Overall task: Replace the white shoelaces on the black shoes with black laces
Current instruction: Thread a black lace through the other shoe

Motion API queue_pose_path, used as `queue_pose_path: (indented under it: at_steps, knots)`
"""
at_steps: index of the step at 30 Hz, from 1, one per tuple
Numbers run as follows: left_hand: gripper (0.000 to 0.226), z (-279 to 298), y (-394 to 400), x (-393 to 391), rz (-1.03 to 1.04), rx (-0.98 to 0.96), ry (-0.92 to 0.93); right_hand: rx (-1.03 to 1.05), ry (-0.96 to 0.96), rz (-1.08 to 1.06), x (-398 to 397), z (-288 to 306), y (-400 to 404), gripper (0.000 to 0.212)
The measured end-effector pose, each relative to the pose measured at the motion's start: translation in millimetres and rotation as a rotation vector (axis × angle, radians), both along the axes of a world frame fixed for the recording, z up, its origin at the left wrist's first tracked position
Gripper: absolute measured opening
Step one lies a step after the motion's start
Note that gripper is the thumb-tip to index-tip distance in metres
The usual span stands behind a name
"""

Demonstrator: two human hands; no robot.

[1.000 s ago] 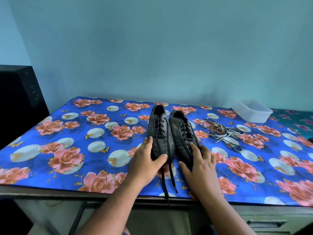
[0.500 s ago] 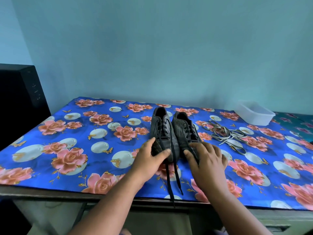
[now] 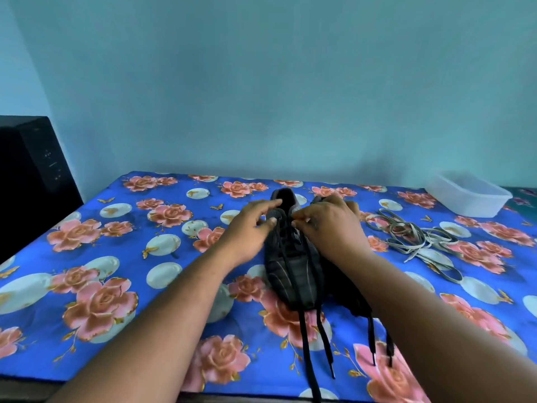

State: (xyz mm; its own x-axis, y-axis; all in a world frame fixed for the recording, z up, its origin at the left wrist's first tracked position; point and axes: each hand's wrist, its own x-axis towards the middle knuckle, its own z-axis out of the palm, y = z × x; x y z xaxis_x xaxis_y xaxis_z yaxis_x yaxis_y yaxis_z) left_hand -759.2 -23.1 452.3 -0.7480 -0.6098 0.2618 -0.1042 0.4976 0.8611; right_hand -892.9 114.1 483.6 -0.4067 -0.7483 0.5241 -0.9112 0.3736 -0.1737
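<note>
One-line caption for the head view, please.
Both hands, left hand and right hand, at the collars of black-laced black shoes; removed white laces lie beside them on floral tablecloth.

Open floral-clothed counter [image 3: 87,286] left of the black shoes [image 3: 290,274], bounded at far left by a black speaker cabinet [image 3: 29,184]. To the right, passage narrowed by a loose tangle of white laces [image 3: 412,237] near the shoes and a white plastic tub [image 3: 467,196] at the far right corner. Front edge crossed by black laces [image 3: 308,344] trailing over the cloth. Both forearms and hands over the shoes, blocking approach from the front. Wall close behind.
</note>
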Motion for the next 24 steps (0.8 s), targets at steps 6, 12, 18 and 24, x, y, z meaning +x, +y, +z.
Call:
queue_pose_path:
  at_steps: [6,12,18,24]
  knots:
    - [0.035,-2.0,-29.2,-12.8,-0.053,0.036,0.0,-0.003,0.163,0.216,-23.9,-3.4,-11.1,0.006]
    - [0.023,-14.5,-29.5,-11.7,-0.057,-0.11,0.062,0.065,-0.213,0.398,-36.3,-2.3,-8.8,0.004]
    - [0.026,-14.1,-24.2,-13.2,-0.062,-0.129,0.091,-0.012,-0.119,0.318,-38.8,-7.5,-3.8,0.029]
    - [0.024,-16.6,-29.8,-13.1,-0.085,-0.123,0.066,-0.005,-0.253,0.431,-42.8,-5.4,3.0,0.009]
